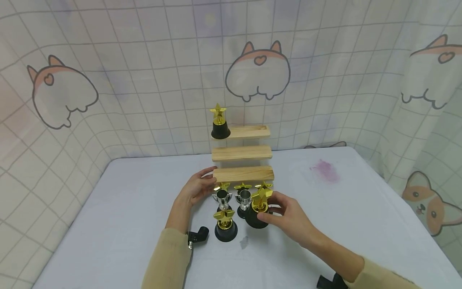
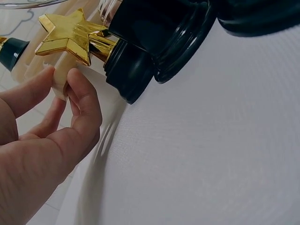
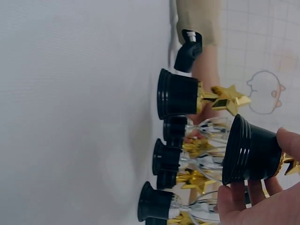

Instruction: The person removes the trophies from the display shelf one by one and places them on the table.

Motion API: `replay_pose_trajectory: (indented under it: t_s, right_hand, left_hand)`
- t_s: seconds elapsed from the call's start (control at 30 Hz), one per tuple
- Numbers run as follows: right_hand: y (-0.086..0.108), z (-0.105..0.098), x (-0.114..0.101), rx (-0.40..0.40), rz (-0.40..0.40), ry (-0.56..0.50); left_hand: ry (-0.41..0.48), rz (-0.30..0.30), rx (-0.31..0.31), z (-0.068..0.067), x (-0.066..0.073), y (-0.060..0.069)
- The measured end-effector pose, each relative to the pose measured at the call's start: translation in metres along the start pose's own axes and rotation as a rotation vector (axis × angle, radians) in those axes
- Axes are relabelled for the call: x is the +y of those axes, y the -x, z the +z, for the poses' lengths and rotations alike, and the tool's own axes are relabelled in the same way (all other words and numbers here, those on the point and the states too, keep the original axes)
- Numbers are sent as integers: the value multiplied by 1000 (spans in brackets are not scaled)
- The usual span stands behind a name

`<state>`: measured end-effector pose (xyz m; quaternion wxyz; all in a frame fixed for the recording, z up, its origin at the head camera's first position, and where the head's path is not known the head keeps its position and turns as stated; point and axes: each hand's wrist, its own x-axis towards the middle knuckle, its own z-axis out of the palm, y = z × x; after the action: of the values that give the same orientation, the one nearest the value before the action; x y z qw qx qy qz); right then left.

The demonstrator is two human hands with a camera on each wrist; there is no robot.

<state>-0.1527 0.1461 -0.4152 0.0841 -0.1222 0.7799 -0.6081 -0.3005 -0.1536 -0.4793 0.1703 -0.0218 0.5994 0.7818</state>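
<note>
My right hand (image 1: 290, 220) grips a gold star trophy (image 1: 256, 220) by its black base, thumb on one side and fingers on the other. In the right wrist view this held trophy (image 3: 253, 151) is off the table, above the silver cups. My left hand (image 1: 197, 186) pinches the left end of the lowest wooden shelf (image 1: 243, 174) between thumb and fingers; the left wrist view shows this grip on the board's end (image 2: 61, 80). Below that shelf stand silver cup trophies (image 1: 222, 196), with gold star trophies (image 2: 70, 36) behind them. Another star trophy (image 1: 225, 232) stands in front.
One gold star trophy (image 1: 219, 127) stands at the left end of the top shelf (image 1: 249, 132). The middle shelf (image 1: 242, 153) lies between the top and lowest ones. A white cloth covers the table (image 1: 144, 200). A patterned curtain (image 1: 162, 80) hangs behind it.
</note>
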Motion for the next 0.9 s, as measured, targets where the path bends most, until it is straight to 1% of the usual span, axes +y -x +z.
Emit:
replay_pose_trajectory:
  t_s: [0.1, 0.3, 0.53, 0.77, 0.9]
  right_hand:
    - [1, 3, 6, -9, 14, -14]
    - [2, 9, 17, -45, 50, -82]
    - [1, 16, 27, -51, 101, -119]
    - [-2, 23, 39, -42, 123, -150]
    - [-2, 26, 44, -45, 116, -148]
  left_hand:
    - [3, -5, 2, 0, 0, 0]
    - [-5, -13, 7, 0, 0, -1]
    - [5, -13, 12, 0, 0, 0]
    - [-1, -10, 12, 1, 0, 0]
    - [-2, -11, 5, 1, 0, 0]
